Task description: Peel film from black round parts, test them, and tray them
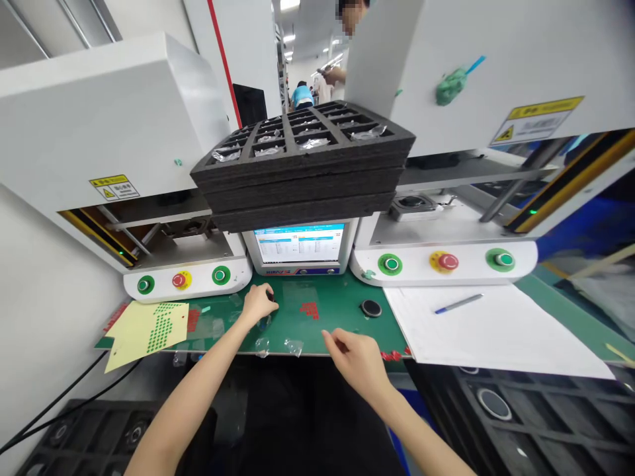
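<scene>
While slack in the right hand [360, 360], grip close around a dark part [270, 295] in the left hand [256, 305].

Bright, even indoor light, ceiling lamps [290, 4] glowing behind, glare on plastic film [315, 143], wide-angle stretching toward edges

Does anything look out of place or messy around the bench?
Yes: scraps of clear plastic lie loose near the front edge of the green tabletop, like litter. A crumpled green lump also sticks to the white front of the right-hand machine, which looks makeshift.
</scene>
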`<state>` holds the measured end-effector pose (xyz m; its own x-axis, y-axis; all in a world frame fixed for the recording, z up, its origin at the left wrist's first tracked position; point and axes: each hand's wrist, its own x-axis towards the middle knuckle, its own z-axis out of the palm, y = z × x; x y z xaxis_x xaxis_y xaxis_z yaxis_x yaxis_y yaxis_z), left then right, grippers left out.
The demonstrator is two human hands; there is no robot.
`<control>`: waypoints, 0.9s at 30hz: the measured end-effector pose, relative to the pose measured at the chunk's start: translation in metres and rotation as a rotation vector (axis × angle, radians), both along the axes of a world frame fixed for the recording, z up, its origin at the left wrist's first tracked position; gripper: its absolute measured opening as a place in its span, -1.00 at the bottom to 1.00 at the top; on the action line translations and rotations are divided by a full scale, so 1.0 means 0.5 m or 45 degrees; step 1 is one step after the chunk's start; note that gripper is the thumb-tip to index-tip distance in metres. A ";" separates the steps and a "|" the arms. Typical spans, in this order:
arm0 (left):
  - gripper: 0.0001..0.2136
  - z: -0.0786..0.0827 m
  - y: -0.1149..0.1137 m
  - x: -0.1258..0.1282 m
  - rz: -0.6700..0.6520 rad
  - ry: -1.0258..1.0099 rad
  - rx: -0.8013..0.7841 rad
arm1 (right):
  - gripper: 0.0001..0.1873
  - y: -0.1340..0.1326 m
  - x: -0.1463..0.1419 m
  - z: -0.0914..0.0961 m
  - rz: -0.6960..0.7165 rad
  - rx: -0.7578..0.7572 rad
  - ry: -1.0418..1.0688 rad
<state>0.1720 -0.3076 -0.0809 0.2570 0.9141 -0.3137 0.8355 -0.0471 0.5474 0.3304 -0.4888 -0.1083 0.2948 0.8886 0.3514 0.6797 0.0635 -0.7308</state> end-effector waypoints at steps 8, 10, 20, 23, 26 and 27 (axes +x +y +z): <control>-0.69 0.059 -0.176 -0.014 0.079 -0.878 -0.570 | -0.63 -0.079 -0.017 0.031 -0.021 0.201 0.432; -0.68 0.058 -0.233 -0.011 0.116 -0.989 -0.673 | -0.71 -0.079 -0.034 0.033 -0.010 0.224 0.530; -0.78 0.086 -0.359 -0.026 -0.216 -1.095 -0.308 | -0.84 -0.111 -0.061 0.082 0.045 0.444 0.806; -0.83 0.091 -0.369 -0.037 -0.323 -0.976 -0.157 | -0.70 -0.116 -0.055 0.096 0.146 0.444 0.854; -0.86 0.094 -0.372 -0.046 -0.422 -0.893 0.037 | -0.60 -0.119 -0.048 0.104 0.245 0.419 0.841; -0.86 0.096 -0.372 -0.048 -0.455 -0.869 0.090 | -0.59 -0.121 -0.047 0.106 0.263 0.414 0.812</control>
<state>0.1481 -0.4935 -0.0330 0.6557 0.7512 0.0763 0.2419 -0.3046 0.9213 0.3069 -0.5491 -0.0552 0.3680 0.8285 0.4222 0.0806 0.4239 -0.9021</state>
